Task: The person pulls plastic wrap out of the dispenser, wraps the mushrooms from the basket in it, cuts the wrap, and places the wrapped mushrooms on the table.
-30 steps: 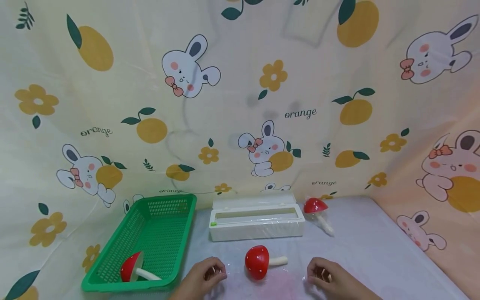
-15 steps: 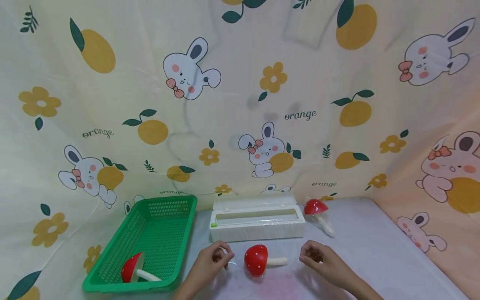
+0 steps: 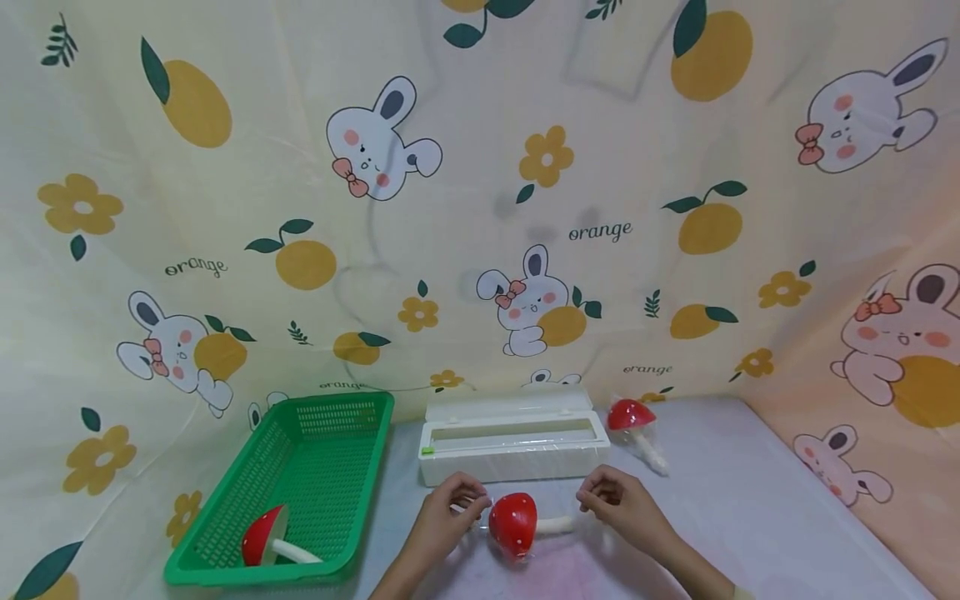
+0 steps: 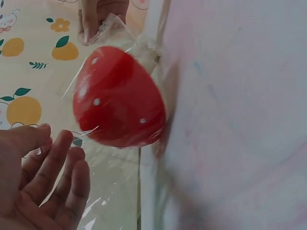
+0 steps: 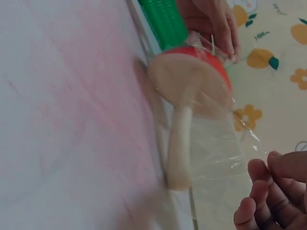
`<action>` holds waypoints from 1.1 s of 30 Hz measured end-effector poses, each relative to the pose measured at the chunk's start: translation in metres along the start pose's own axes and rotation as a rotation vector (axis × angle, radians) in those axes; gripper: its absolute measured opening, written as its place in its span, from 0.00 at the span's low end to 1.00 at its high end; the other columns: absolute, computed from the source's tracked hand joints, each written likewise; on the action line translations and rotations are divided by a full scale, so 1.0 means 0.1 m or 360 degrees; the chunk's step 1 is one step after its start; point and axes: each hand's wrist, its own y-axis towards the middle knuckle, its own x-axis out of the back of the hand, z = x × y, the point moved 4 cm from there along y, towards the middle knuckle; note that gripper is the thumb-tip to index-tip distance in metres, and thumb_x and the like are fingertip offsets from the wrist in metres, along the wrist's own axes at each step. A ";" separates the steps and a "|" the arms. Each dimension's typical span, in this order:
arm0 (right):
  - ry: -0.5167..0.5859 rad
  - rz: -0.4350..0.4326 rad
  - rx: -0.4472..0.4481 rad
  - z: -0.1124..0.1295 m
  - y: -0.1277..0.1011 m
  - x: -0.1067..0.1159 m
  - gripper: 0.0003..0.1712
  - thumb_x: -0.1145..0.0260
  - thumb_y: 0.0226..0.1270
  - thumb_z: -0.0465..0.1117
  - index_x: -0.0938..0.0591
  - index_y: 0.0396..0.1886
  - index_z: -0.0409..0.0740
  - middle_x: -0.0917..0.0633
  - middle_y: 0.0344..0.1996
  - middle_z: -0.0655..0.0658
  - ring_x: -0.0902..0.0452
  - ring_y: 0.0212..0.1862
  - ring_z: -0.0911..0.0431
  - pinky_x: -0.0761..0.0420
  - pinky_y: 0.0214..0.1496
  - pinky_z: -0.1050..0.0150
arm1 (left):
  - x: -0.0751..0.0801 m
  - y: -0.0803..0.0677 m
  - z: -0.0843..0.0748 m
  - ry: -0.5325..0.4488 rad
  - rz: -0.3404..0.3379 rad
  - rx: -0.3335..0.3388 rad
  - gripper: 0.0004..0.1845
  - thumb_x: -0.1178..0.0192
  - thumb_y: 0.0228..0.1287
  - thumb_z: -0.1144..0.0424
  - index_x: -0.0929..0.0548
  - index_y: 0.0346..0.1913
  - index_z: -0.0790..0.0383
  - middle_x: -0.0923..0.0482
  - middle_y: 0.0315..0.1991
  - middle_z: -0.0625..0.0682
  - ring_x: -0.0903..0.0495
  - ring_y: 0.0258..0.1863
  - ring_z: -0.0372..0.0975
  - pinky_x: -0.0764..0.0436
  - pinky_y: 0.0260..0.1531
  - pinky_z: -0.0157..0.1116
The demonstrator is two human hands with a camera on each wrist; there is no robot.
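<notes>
**Two hands draw clear film up around a toy mushroom**

From the head view, a red toy mushroom (image 3: 513, 523) lies on its side on the table (image 3: 750, 500), just in front of the white film dispenser box (image 3: 513, 448). The left hand (image 3: 448, 517) pinches clear film (image 3: 480, 510) at the cap; the right hand (image 3: 621, 507) pinches it past the stem. A green basket (image 3: 300, 492) to the left holds another mushroom (image 3: 266, 537); a third, wrapped mushroom (image 3: 633, 423) lies beside the box.

The left wrist view shows the cap under film, fingers (image 4: 57, 182) loosely curled just beside it.

The right wrist view shows stem and cap underside inside film, fingertips (image 5: 268, 191) curled at the film's edge.
</notes>
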 end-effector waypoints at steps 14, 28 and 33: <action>0.0022 0.0061 0.0000 -0.14 0.13 -0.24 0.11 0.27 0.73 0.34 0.14 0.50 0.34 0.09 0.40 0.40 0.11 0.41 0.54 0.14 0.44 0.69 | -0.12 -0.02 0.07 0.0173 0.0228 -0.0218 0.29 0.27 0.70 0.66 0.31 0.67 0.55 0.14 0.60 0.48 0.17 0.58 0.44 0.15 0.55 0.42; -0.0530 0.0384 0.0021 -0.27 0.14 -0.32 0.13 0.28 0.72 0.37 0.10 0.51 0.57 0.11 0.48 0.60 0.20 0.51 0.60 0.18 0.58 0.54 | -0.18 -0.11 0.03 0.0832 0.0267 -0.0581 0.42 0.20 0.59 0.66 0.27 0.75 0.47 0.25 0.71 0.47 0.26 0.68 0.46 0.21 0.68 0.49; -0.0536 0.0453 0.0078 -0.25 0.12 -0.36 0.15 0.24 0.69 0.38 0.11 0.53 0.57 0.11 0.50 0.58 0.20 0.54 0.57 0.17 0.61 0.53 | -0.23 -0.09 0.04 0.0887 0.0273 -0.0483 0.45 0.18 0.56 0.66 0.28 0.75 0.47 0.24 0.72 0.46 0.26 0.68 0.42 0.22 0.69 0.45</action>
